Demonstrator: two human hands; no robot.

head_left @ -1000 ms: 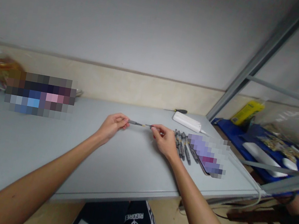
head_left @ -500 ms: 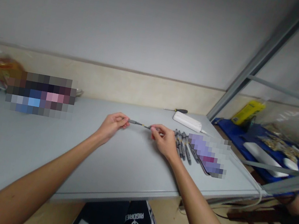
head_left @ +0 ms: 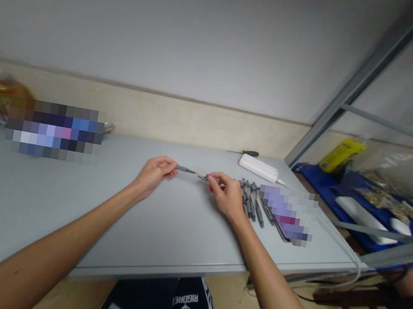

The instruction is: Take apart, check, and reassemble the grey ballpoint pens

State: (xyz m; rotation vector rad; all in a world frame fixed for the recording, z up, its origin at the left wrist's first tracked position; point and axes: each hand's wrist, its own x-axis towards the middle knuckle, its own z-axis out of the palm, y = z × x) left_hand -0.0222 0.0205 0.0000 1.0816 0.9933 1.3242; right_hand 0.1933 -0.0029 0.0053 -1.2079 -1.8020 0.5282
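My left hand (head_left: 159, 172) pinches a slim grey pen barrel (head_left: 186, 170) that points right, with a yellowish band at its end. Facing it, my right hand (head_left: 225, 192) is closed on another pen part (head_left: 203, 177), whose thin tip sticks out to the left. The two ends come very close; whether they touch I cannot tell. My fingers hide most of the right part. Beside my right hand lie several grey pens (head_left: 258, 212) in a loose row on the table.
A blurred-out purple flat item (head_left: 280, 210) lies right of the pens. Behind them are a white power strip (head_left: 258, 168) and a screwdriver (head_left: 250, 153). Pixelated items (head_left: 54, 130) and an amber bottle (head_left: 9, 96) stand at the left. A metal post (head_left: 343, 104) rises at the right.
Both hands stay almost in place. The thin tip at my right hand now sits at a slightly different angle to the barrel, and the two ends look less in line.
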